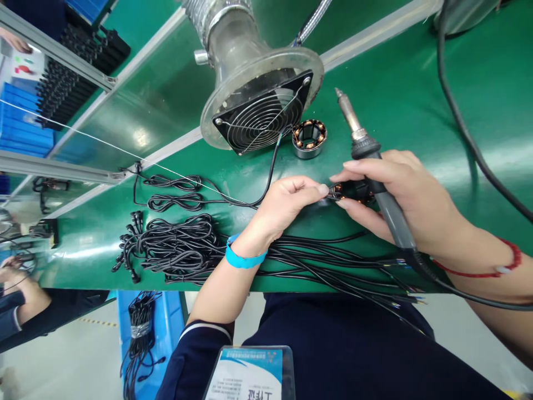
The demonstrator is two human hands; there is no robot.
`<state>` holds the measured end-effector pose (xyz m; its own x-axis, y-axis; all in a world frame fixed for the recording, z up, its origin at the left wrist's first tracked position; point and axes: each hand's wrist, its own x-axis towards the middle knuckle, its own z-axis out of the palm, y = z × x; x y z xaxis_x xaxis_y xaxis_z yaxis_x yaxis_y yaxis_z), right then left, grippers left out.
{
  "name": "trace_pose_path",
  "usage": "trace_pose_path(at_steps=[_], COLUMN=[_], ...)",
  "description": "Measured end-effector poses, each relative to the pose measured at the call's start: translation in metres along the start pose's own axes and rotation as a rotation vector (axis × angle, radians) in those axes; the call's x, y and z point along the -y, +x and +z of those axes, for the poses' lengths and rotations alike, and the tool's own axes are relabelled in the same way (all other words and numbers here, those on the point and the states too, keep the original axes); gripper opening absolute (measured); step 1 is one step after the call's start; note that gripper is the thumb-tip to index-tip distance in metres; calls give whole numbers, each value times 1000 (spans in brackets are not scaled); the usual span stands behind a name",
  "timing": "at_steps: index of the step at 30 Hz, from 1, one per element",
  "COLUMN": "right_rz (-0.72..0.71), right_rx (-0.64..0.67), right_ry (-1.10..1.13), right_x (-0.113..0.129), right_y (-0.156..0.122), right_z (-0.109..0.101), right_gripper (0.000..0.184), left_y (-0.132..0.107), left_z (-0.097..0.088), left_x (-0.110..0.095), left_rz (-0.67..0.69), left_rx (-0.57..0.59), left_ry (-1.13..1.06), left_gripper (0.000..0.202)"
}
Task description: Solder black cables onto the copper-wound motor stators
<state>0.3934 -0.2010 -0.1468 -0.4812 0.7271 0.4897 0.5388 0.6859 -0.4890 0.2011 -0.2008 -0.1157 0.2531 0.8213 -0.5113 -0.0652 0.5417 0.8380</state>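
My left hand (287, 203), with a blue wristband, pinches a thin black wire against a small copper-wound stator (353, 191) on the green table. My right hand (400, 197) grips the same stator with its fingers and also carries a soldering iron (370, 161), whose tip points up and away. A second stator (308, 139) lies free just beyond, beside the fan guard. A bundle of black cables (179, 244) lies under my left forearm and runs right along the table's front edge.
A metal fume duct with a wire fan guard (260, 114) hangs over the green table (416, 100). A thin solder wire (104, 143) stretches in from the left. A blue bin of cables (144, 333) stands below. Another person's arm (20, 300) is at left.
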Motion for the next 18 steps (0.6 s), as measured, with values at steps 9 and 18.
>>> trace_pose_path(at_steps=[9,18], right_rz=[21,203], right_rx=[-101,-204], right_ry=[19,91], right_x=[9,14], right_y=[3,6], right_z=[1,5], right_gripper=[38,39], left_y=[-3,4], left_z=[-7,-1], left_x=[0,4], left_rz=[38,302], left_rx=[120,42], left_ry=[112,478], left_gripper=[30,20])
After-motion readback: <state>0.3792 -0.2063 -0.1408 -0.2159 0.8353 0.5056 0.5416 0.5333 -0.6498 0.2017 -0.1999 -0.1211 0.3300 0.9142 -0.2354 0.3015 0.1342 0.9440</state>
